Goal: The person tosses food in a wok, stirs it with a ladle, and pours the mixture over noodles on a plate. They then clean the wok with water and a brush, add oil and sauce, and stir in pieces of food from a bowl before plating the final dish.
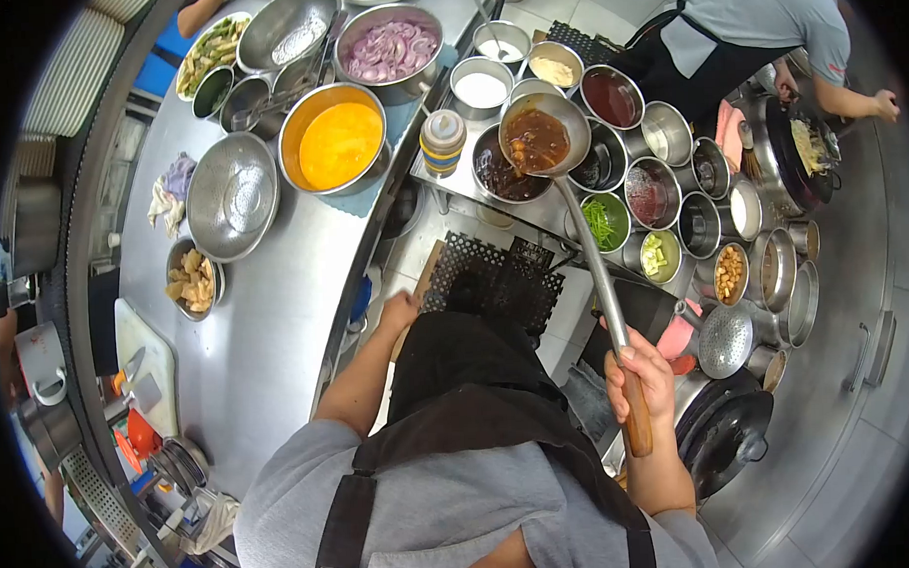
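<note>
My right hand is wrapped round the wooden handle of a long metal ladle. The ladle's bowl holds dark brown sauce and hangs over a steel pot of dark sauce. Around it stand pots of red sauce, white powder and chopped greens. A squeeze bottle is left of the dark sauce pot. My left hand hangs low beside the left counter's edge, its fingers curled; whether it holds anything is too small to tell.
Left, a steel counter carries a bowl of orange liquid, sliced onions and a colander. A co-worker stands at a wok at the upper right. A black wok sits near my right arm.
</note>
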A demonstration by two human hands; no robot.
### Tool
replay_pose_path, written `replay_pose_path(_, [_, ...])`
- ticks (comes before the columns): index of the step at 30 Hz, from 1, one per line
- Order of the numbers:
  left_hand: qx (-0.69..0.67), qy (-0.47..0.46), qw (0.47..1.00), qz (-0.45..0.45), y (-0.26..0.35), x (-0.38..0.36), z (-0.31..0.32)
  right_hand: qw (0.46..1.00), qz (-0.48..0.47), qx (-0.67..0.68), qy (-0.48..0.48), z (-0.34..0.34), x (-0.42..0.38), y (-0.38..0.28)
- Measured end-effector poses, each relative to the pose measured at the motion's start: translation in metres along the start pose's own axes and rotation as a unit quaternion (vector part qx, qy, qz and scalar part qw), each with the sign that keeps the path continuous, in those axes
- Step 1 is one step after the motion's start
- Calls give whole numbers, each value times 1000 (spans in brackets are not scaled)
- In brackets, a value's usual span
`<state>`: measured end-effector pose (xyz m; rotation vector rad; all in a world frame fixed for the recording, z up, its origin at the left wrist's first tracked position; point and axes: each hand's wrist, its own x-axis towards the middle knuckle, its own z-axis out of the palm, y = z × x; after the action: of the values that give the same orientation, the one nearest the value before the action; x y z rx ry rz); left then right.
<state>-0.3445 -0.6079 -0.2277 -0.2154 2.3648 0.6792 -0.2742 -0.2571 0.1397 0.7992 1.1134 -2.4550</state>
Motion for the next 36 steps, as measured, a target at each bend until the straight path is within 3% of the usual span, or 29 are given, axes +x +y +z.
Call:
replay_pose_path(2, [173, -133, 975, 29, -72, 25, 44, 999, 15, -38, 23, 1, 8, 3])
replay_pose_path(3, [189, -149, 971, 7, -104, 34, 64, 999, 9, -35, 25, 0, 11, 7])
replay_pose_path(7, [205, -156, 965, -40, -53, 2, 8, 999, 30, -19, 21, -3, 20, 17])
replay_pose_path(8, [208, -154, 966, -24, -85, 26, 29, 999, 35, -16, 15, -5, 21, 18])
replay_pose_path(9, [115, -114, 984, -72, -63, 13, 8, 999, 40, -12, 10, -6, 21, 20])
replay_pose_path(17, [44, -85, 993, -63, -31, 43, -11, 998, 46, 19, -25, -12, 17, 28])
replay_pose_path(23, [136, -84, 987, 22, 1, 47, -7, 995, 40, 81, -49, -35, -15, 37])
replay_pose_path(28, [151, -126, 976, 93, 21, 52, 19, 985, -20, 153, -71, -66, -94, 41])
replay_pose_path(31, [284, -133, 932, 181, 63, 41, 37, 971, -80, 212, -72, -92, -156, 56])
replay_pose_path(34, [417, -140, 856, 273, 97, 54, 74, 954, -151, 257, -18, -113, -234, 72])
replay_pose_path(36, [485, -250, 787, 290, 144, 23, 83, 930, -209, 303, 14, -128, -281, 92])
